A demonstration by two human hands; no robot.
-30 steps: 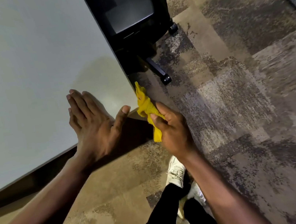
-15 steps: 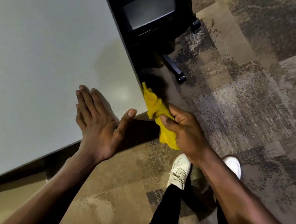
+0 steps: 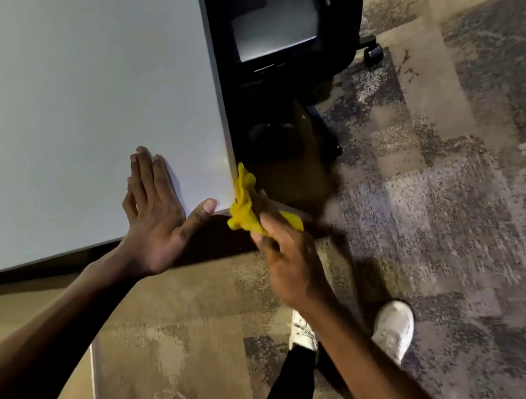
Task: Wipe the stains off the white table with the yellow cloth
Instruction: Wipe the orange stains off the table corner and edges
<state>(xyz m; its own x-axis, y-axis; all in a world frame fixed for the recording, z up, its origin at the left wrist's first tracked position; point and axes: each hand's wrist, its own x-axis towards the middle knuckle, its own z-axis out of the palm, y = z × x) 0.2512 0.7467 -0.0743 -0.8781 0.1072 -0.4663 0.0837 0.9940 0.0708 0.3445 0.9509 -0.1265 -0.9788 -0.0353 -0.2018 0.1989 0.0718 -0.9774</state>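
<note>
**Yellow cloth held at the near right corner of a white table**

The yellow cloth is a small, bright piece of fabric, crumpled into a loose bunch with ragged folds sticking up toward the far side. It sits just off the near right corner of the white table, at the table's edge; whether it touches the corner cannot be told, as this part is blurred.

The right hand pinches the cloth, its thumb and fingers closed around the lower part of the bunch. The left hand lies flat on the tabletop near the same corner, fingers pressed together and pointing away, thumb spread out to the right along the near edge. It holds nothing.

The tabletop is smooth, pale and plain, filling the far left of the view. No stains can be made out on it.

Counted: one cloth, one table, two bare hands and forearms. To the right of the table stands one black office chair on castors. Below, two white shoes and dark trouser legs stand on a patchy brown and grey carpet.
</note>
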